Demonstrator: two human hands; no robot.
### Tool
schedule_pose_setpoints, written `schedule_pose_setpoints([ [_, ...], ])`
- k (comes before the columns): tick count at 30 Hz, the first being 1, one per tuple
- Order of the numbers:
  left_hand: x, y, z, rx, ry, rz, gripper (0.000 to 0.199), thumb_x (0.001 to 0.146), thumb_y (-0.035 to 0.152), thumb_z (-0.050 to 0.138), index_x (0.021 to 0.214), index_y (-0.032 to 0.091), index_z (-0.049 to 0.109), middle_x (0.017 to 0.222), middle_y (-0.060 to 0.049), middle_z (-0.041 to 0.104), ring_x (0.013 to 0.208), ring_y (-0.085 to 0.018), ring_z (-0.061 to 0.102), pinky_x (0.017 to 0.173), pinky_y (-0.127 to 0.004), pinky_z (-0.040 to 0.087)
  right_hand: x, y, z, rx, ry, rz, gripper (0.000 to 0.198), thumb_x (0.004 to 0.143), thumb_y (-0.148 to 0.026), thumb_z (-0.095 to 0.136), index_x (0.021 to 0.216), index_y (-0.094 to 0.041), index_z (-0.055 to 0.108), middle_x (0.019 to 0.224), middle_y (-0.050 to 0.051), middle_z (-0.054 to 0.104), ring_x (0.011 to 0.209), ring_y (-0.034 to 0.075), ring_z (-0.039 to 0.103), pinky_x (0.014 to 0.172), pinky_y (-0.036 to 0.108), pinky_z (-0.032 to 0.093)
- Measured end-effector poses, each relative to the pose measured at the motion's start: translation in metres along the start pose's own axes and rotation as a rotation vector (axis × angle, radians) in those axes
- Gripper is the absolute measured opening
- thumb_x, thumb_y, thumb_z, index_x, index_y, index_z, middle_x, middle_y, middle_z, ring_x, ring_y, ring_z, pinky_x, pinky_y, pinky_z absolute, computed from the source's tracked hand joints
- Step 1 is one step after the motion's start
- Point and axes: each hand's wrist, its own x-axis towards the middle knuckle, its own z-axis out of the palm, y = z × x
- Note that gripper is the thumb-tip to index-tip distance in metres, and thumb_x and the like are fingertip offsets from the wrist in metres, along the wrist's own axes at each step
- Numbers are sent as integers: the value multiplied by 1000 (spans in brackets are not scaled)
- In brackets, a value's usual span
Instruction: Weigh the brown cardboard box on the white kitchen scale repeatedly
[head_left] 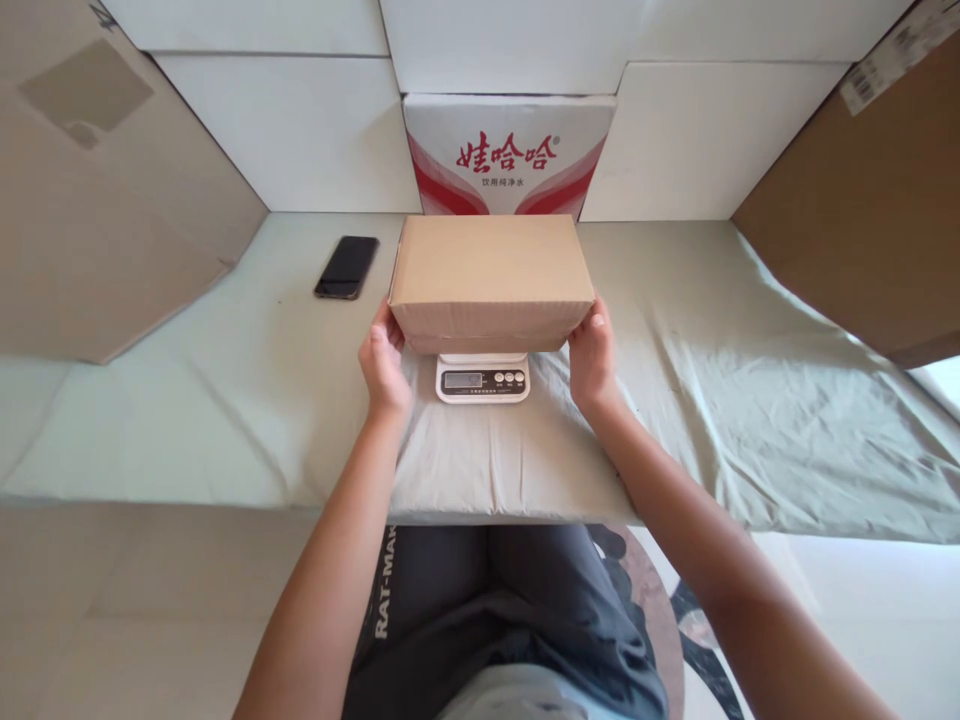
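Two hands, one box, one small scale

So we had a closed cardboard box in both hands, gripped at its ends: left hand on the left side, right hand on the right, low down near the bottom edge. It sat over the digital scale, hiding most of it. Honestly couldn't tell if the box was resting on it or just above, and the display was too faint to read.

Our take: doing this well meant keeping the box level, its middle over the scale, with even pressure from both hands and fingertips off the plate. Display and buttons poked out on the near side, so we'd have avoided sliding the box nearer.

For room, right was best: a wide stretch of wrinkled cloth ran to the brown carton. Left was tighter, with a phone lying between the box and the big left carton. Far side, the red-and-white carton blocked us. Near side, the cloth's edge dropped off past the scale.
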Motion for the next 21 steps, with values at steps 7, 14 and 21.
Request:
schedule_pose_setpoints([
  [7, -3, 2, 1, -6, -25, 18, 93, 96, 100, 60, 141, 23, 86, 148, -19, 82, 156, -39, 70, 127, -46, 58, -9, -14, 7, -35, -53, -65, 69, 100, -83, 63, 157, -43, 68, 180, -2, 61, 182, 36, 40, 153, 60, 33],
  [14, -2, 1, 6, -69, 6, -13, 91, 90, 101, 68, 129, 21, 89, 140, -18, 85, 151, -39, 73, 121, -44, 62, -11, -8, 14, -60, -149, -102, 69, 105, -80, 53, 161, -40, 66, 173, 1, 68, 176, 34, 49, 151, 56, 38],
  [21, 4, 49, 9, -70, -74, -91, 79, 96, 92, 71, 131, 23, 89, 145, -15, 85, 157, -38, 69, 132, -50, 57, -3, -32, 18, -49, -160, -161, 64, 105, -78, 54, 156, -42, 69, 172, -2, 69, 178, 34, 46, 155, 53, 30],
])
